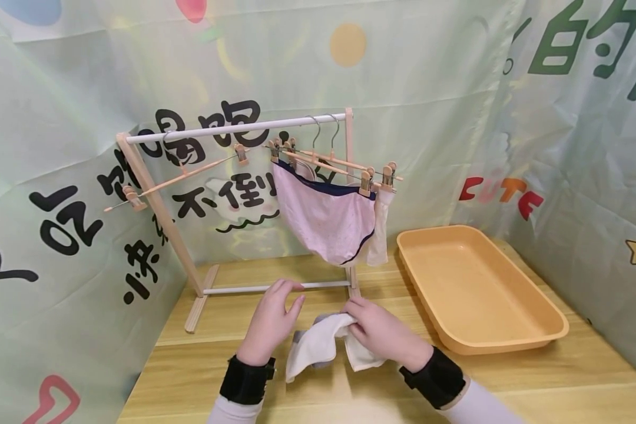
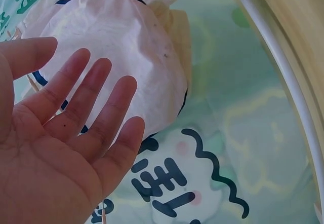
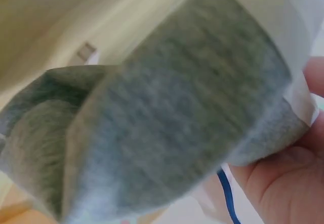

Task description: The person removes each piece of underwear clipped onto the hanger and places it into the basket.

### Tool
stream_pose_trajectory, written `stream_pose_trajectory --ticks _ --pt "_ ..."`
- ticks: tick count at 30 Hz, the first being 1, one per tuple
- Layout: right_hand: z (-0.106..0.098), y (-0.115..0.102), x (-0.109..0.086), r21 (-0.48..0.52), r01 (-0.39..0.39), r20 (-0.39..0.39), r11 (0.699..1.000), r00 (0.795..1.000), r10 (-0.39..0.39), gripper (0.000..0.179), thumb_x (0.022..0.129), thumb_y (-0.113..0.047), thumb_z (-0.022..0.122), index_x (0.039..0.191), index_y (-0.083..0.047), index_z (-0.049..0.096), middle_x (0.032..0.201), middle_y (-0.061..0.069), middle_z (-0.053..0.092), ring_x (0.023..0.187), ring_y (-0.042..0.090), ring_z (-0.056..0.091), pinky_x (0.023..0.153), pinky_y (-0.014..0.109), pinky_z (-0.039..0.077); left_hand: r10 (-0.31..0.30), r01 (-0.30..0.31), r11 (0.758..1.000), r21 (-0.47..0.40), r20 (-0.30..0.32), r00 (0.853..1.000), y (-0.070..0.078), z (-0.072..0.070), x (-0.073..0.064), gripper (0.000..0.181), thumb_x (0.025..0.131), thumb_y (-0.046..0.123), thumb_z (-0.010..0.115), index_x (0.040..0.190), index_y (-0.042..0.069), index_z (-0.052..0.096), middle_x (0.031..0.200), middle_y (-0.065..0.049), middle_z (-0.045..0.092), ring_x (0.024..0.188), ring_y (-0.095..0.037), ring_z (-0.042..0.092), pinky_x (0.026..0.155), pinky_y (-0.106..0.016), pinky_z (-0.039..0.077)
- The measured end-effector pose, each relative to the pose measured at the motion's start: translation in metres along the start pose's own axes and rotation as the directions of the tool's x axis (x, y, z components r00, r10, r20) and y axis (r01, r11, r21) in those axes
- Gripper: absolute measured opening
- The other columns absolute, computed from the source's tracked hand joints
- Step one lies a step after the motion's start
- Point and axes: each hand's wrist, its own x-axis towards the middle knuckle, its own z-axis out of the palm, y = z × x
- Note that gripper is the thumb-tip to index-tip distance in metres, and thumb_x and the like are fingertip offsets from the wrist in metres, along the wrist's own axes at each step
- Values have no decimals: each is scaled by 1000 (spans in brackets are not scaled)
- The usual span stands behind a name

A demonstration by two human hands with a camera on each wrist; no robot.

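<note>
My right hand (image 1: pixel 381 330) pinches a soft white-and-grey sock-like garment (image 1: pixel 320 344) low over the table, its white ends drooping to both sides. Up close in the right wrist view, the grey fabric (image 3: pixel 172 107) fills the middle, with the thumb (image 3: pixel 283 178) against its edge. To the left, my left hand (image 1: pixel 270 324) holds nothing; its palm and loosely spread fingers show in the left wrist view. Beyond both hands hang pink briefs with navy trim (image 1: pixel 325 215), clipped to a hanger (image 1: pixel 323 162). A white cloth item (image 1: pixel 380 229) hangs partly hidden behind them.
A small wooden rack with a white rail (image 1: pixel 233 127) stands at the back of the wooden table (image 1: pixel 191 377). On its left side hangs a bare clip hanger (image 1: pixel 185 174). An orange tray (image 1: pixel 482 288) sits at the right. Printed curtains (image 1: pixel 429 118) enclose the back and sides.
</note>
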Motion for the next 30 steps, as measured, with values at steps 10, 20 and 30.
stream_pose_trajectory --ticks 10,20,30 --pt "-38 11 -3 -21 -70 -157 997 985 66 18 83 -5 65 99 -13 63 93 -4 58 81 7 53 68 31 55 -3 2 1000 -9 -25 1000 4 -2 0 18 91 18 63 108 15 66 107 -2 65 103 -21 57 89 -44 51" --pt "-72 31 -14 -53 -171 -229 984 961 155 16 82 -4 65 96 -11 63 91 0 59 79 13 54 66 37 53 5 -5 1000 3 -13 1000 3 0 1 18 92 20 62 108 13 66 106 -3 65 103 -22 58 87 -43 52" --pt "-97 42 -24 -46 -242 -361 969 909 210 19 83 0 62 100 -7 63 99 6 58 89 20 56 71 45 52 15 -15 1000 23 -10 1000 1 2 1 17 91 20 63 107 14 66 106 -1 65 97 -15 57 84 -40 53"
